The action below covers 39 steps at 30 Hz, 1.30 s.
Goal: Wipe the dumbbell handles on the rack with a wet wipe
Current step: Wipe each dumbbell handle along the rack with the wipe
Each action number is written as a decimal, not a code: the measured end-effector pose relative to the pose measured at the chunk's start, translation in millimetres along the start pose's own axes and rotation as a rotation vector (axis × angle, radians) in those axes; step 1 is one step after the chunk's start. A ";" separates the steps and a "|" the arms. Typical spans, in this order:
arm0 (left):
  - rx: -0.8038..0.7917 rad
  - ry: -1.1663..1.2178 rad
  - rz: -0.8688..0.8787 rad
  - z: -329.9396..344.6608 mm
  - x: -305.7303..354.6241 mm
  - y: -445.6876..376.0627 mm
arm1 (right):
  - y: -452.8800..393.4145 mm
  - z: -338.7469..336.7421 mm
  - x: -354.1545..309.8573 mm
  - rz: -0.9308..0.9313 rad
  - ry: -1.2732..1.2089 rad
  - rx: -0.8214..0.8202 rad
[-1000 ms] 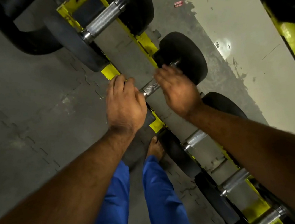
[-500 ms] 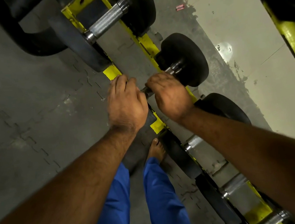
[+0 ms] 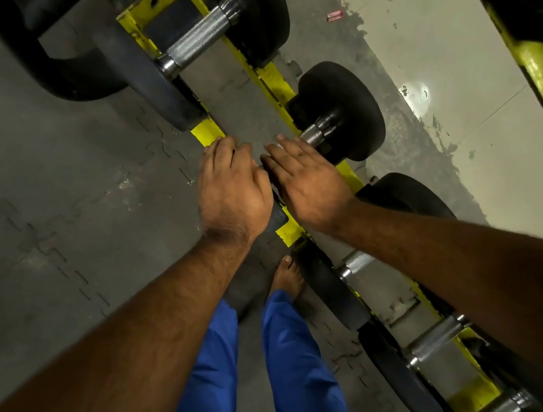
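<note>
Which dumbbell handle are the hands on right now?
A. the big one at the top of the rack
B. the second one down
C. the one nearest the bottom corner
B: the left hand and right hand cover the second dumbbell's handle; other handles lie bare.

The rack (image 3: 273,79) was bright yellow with grey trays. The dumbbells' heads (image 3: 343,108) were black, their handles (image 3: 197,42) silver with cross-hatched knurling. The trousers (image 3: 293,367) were blue, the floor mat (image 3: 57,198) dark grey with interlocking seams.
</note>
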<state>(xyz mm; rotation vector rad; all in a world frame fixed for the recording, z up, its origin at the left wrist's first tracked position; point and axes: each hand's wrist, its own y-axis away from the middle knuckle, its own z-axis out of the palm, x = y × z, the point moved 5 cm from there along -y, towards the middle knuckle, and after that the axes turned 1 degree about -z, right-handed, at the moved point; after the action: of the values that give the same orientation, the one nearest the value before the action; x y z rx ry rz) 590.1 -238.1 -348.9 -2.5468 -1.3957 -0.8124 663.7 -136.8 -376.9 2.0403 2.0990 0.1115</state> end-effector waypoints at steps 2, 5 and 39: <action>0.010 0.008 0.003 0.4 -0.9 0.2 | -4.9 -2.1 4.6 -0.058 -0.037 0.063; 0.034 0.020 0.008 1.3 -2.5 0.3 | -14.3 -11.1 31.4 0.001 -0.117 0.128; 0.051 0.054 0.012 4.5 -7.1 0.0 | -26.4 -16.1 47.9 0.236 -0.114 -0.075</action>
<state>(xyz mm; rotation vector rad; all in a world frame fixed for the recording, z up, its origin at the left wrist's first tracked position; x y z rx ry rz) 588.8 -241.8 -356.4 -2.4738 -1.3668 -0.8255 633.8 -88.7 -371.2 2.1863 1.7569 0.1061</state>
